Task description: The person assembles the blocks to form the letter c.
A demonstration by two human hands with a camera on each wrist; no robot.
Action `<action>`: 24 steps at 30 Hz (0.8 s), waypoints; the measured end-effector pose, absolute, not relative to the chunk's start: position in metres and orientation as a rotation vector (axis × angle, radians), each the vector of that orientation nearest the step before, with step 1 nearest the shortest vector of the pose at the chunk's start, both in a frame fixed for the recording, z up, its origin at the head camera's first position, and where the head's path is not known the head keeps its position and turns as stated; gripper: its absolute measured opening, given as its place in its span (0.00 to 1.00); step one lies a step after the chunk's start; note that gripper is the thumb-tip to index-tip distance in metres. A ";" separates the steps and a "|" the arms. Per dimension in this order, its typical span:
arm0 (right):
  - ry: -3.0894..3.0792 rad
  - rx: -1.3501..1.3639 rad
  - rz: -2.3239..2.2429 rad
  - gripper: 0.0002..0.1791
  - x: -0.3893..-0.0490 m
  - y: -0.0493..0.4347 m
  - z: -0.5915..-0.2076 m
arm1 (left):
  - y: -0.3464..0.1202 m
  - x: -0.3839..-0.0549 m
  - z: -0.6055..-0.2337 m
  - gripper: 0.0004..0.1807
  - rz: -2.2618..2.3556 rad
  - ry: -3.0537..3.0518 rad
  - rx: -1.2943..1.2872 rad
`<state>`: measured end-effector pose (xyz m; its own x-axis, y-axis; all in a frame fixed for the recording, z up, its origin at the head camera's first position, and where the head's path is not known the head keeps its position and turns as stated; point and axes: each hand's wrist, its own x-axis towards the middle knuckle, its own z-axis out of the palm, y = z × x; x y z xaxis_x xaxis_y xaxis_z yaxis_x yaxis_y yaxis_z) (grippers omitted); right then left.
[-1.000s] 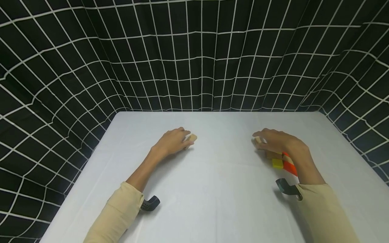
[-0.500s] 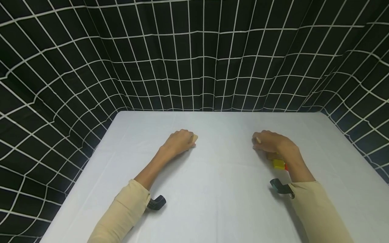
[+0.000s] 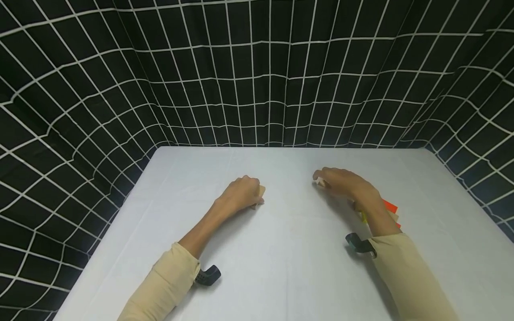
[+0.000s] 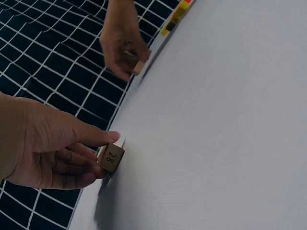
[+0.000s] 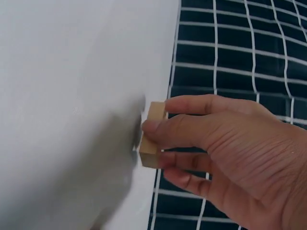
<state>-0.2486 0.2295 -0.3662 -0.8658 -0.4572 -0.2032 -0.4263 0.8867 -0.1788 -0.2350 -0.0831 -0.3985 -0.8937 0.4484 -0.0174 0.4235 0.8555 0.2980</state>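
Note:
In the head view my left hand [image 3: 240, 193] holds a small wooden block [image 3: 262, 191] left of the table's middle. Seen from the left wrist, this wooden block [image 4: 111, 158] is pinched between thumb and fingers, its end face marked "28". My right hand [image 3: 341, 181] is farther right, palm down, with a second wooden block [image 3: 321, 182] in its fingers. The right wrist view shows this plain, oblong block [image 5: 156, 112] gripped by thumb and fingertips, just over the white surface. Its middle is partly hidden by the thumb.
Behind the right forearm lies a group of coloured pieces, with a red piece [image 3: 389, 206] and a yellow piece [image 3: 363, 217] partly covered. A white table [image 3: 281, 267] spreads below both hands. Dark cloth with a white grid [image 3: 277, 89] hangs around its back and sides.
My right hand has closed on its block and moved left, away from the coloured pieces. My left hand has curled tighter on its block and shifted slightly right and nearer.

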 end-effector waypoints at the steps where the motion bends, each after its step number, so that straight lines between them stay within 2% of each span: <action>1: 2.832 -0.718 -0.188 0.20 -0.251 0.225 -0.366 | -0.082 -0.234 -0.398 0.16 0.449 2.941 0.694; 5: 2.870 -0.833 -0.181 0.19 -0.258 0.205 -0.367 | -0.079 -0.229 -0.397 0.17 0.470 2.940 0.678; 11: 2.849 -0.850 -0.165 0.19 -0.265 0.170 -0.372 | -0.076 -0.226 -0.395 0.20 0.486 2.924 0.645; 16: 2.835 -0.987 -0.144 0.10 -0.270 0.148 -0.377 | -0.074 -0.229 -0.393 0.20 0.431 2.904 0.638; 24: 2.812 -1.074 -0.195 0.05 -0.278 0.125 -0.384 | -0.074 -0.239 -0.392 0.17 0.495 2.847 0.592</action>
